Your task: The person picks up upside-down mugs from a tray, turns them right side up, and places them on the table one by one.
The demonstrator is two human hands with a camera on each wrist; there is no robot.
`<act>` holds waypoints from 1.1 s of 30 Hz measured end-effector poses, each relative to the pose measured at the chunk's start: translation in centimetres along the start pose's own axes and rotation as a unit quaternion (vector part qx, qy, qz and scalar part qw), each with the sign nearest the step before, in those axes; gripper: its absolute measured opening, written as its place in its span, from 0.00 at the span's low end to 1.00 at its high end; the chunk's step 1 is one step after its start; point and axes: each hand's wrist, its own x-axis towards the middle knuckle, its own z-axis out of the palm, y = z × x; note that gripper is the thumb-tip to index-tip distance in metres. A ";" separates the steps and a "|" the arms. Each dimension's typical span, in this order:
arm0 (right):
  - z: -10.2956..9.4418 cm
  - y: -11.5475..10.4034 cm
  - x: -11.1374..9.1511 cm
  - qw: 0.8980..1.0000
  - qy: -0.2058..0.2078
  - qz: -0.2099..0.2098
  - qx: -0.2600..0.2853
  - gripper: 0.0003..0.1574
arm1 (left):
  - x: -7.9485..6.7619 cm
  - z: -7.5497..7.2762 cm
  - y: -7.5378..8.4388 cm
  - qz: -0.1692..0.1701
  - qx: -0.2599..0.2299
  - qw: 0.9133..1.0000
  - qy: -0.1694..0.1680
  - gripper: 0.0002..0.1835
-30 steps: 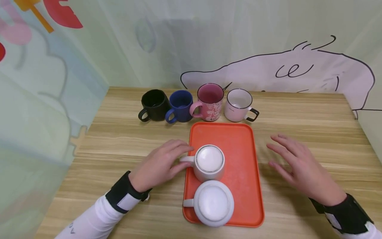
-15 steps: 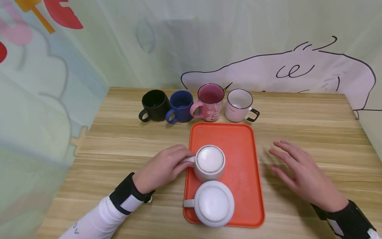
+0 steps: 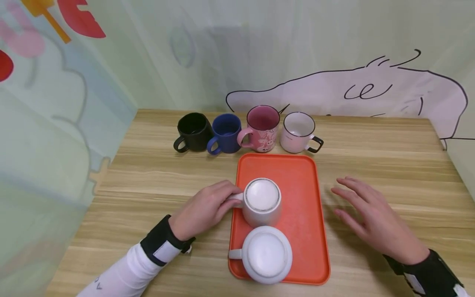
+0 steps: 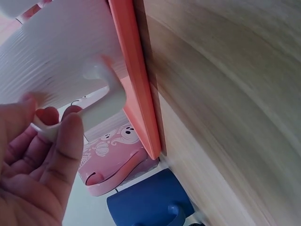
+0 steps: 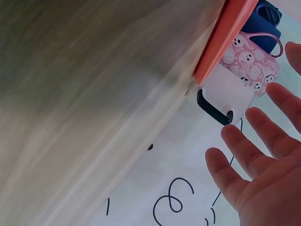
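A white mug (image 3: 262, 196) stands upside down at the left middle of the orange tray (image 3: 302, 206). My left hand (image 3: 203, 210) pinches its handle (image 4: 106, 96) between thumb and fingers, coming in from the left over the tray's edge. Just in front of it, a second upturned white mug (image 3: 267, 253) has its handle (image 3: 235, 254) pointing left, with no hand on it. To the right of the tray my right hand (image 3: 376, 220) hovers over the table, fingers spread and nothing held.
Behind the tray, upright mugs stand in a row: black (image 3: 193, 131), blue (image 3: 226, 133), pink patterned (image 3: 262, 128) and white with a black handle (image 3: 298, 132). A printed curtain (image 3: 315, 41) rises at the back edge of the wooden table (image 3: 156, 173).
My left fingers have closed from around the mug's handle to a pinch on it. That mug's base has shifted slightly away from me over the tray. The right hand stays nearly still.
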 end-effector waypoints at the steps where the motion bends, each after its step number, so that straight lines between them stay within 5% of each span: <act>1: 0.0 0.0 0.0 1.000 -0.001 0.001 0.000 0.42 | 0.0 0.0 0.0 -0.003 -0.006 1.000 0.004 0.11; 12: 0.2 -0.5 0.5 1.000 0.006 0.000 0.017 0.45 | 1.2 -0.5 0.1 -0.018 -0.048 0.995 0.090 0.13; 23: 0.7 -1.4 2.3 0.991 -0.025 0.062 0.113 0.46 | 2.7 -0.3 0.2 -0.029 -0.092 0.980 0.171 0.13; 29: 1.0 -2.2 4.1 0.971 -0.021 0.068 0.226 0.43 | 4.2 -0.2 0.5 -0.010 -0.172 0.965 0.199 0.11; 33: 1.3 -2.9 5.6 0.941 -0.032 0.085 0.327 0.40 | 5.1 0.1 0.9 0.008 -0.226 0.950 0.217 0.11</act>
